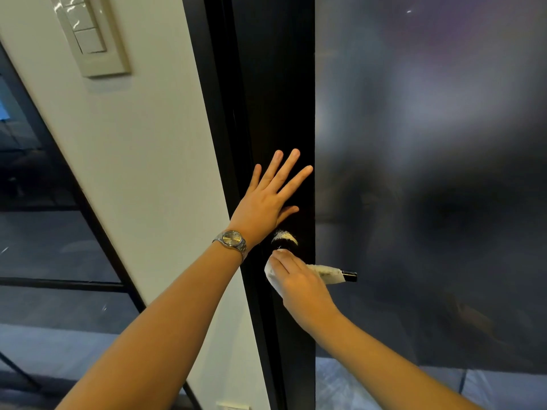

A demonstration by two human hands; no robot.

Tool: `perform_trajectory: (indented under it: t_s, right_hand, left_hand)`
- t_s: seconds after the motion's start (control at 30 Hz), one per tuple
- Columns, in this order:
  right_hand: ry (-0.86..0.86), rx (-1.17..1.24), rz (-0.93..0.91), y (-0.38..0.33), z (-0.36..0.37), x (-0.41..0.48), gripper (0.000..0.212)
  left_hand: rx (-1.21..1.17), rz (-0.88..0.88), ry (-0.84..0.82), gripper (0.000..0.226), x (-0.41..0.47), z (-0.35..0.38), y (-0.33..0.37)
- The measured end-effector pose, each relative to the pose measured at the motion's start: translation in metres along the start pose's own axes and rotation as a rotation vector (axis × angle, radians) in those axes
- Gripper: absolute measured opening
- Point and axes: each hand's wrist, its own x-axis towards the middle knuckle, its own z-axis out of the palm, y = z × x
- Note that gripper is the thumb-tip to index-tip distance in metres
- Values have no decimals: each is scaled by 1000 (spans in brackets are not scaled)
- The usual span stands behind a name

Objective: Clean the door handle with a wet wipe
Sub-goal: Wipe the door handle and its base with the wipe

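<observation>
The door (pixel 275 84) is black along its left side, and a frosted pane (pixel 429 128) takes up the rest to the right. The left hand (pixel 263 199) lies flat on the black part with its fingers straight and spread, palm to the surface, grasping nothing. A watch (pixel 232 239) with a metal band sits on that wrist.

Just below the left hand, the handle (pixel 350 276) juts from the black part near the edge of the pane and reaches rightward in front of the glass. It is a black lever, and only its far tip shows bare. The rest is covered by the wipe (pixel 328 272), a white sheet wrapped round the bar, with a loose fold hanging at the left under the knuckles. The stretch of wipe nearest the tip looks greyish and speckled. The right hand (pixel 299 285) grasps the wipe and the handle through it, fingers curled over the top of the bar, one finger reaching toward the lever's base.

Between the two hands, just above that base, a white smear (pixel 284 235) arcs across the black surface.

Left of the door stands a white wall (pixel 148 143) with a switch plate (pixel 88 34) near the top edge. Farther left is a dark glazed partition (pixel 44 232) with black bars
</observation>
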Motion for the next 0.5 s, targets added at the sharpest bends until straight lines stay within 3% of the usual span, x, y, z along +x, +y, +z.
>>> perform_trajectory:
  t_s: [0.17, 0.27, 0.43, 0.5]
  right_hand:
    - [21, -42, -129, 11, -11, -8, 69]
    - [-20, -27, -47, 16, -25, -11, 72]
    - [-247, 222, 268, 40, -62, -21, 27]
    - [-268, 355, 401, 52, -73, -16, 21]
  left_hand:
    - [-4, -7, -8, 75, 0, -1, 0]
    - [-10, -4, -9, 75, 0, -2, -1]
    - [6, -6, -8, 75, -1, 0, 0]
    - [-3, -5, -6, 75, 0, -1, 0]
